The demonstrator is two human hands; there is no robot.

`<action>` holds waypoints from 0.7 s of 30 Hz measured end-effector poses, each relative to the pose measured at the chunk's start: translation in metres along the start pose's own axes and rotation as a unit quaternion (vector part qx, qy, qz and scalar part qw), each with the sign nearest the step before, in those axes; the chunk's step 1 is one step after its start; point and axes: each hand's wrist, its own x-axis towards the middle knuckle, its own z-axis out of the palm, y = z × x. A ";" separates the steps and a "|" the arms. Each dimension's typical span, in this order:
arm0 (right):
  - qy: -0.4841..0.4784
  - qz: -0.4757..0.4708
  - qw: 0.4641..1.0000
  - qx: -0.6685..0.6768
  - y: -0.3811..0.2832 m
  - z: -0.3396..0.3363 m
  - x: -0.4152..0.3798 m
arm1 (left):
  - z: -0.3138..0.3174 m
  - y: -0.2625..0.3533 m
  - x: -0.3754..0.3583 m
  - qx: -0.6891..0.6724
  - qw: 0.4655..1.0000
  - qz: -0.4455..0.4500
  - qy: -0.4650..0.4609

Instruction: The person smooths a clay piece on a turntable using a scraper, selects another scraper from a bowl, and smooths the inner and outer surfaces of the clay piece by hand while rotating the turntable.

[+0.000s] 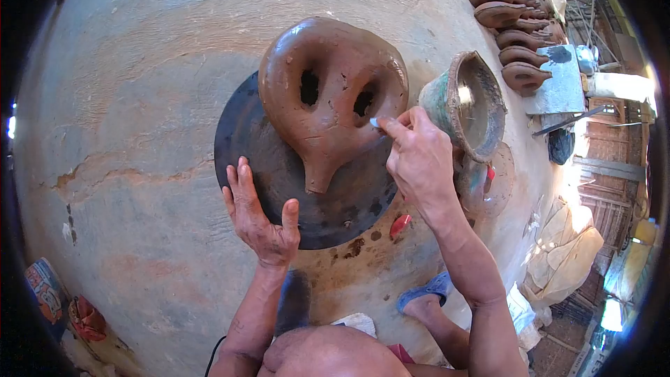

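A brown wet-looking clay piece (328,126) with two dark holes and a short spout-like neck lies on a dark round turntable (241,146). Its neck points toward me. My right hand (421,153) pinches a small pale bluish scraper-like piece (375,122) against the clay, just beside the right hole. Most of that piece is hidden by my fingers. My left hand (258,220) rests at the near left edge of the turntable, fingers spread, thumb apart, holding nothing.
A crusted bucket (447,98) with water stands right of the turntable. A red object (400,226) lies on the floor near the turntable's edge. Rows of similar clay pieces (499,14) stand at the back right, near a pale block (558,84). A large tan bundle (565,251) sits at right.
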 end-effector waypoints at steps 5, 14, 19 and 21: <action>0.019 0.021 1.000 0.012 0.019 -0.010 0.035 | -0.005 0.001 -0.001 -0.074 0.997 -0.002 0.032; 0.150 -0.271 0.950 -0.044 0.081 0.018 0.063 | -0.015 -0.048 0.083 -0.055 0.985 -0.163 -0.027; 0.115 -0.158 0.980 -0.027 0.057 0.013 0.039 | -0.013 -0.046 0.079 -0.093 0.977 -0.191 0.000; 0.103 -0.118 0.987 -0.019 0.044 0.012 0.031 | -0.012 -0.046 0.078 -0.093 0.975 -0.200 -0.002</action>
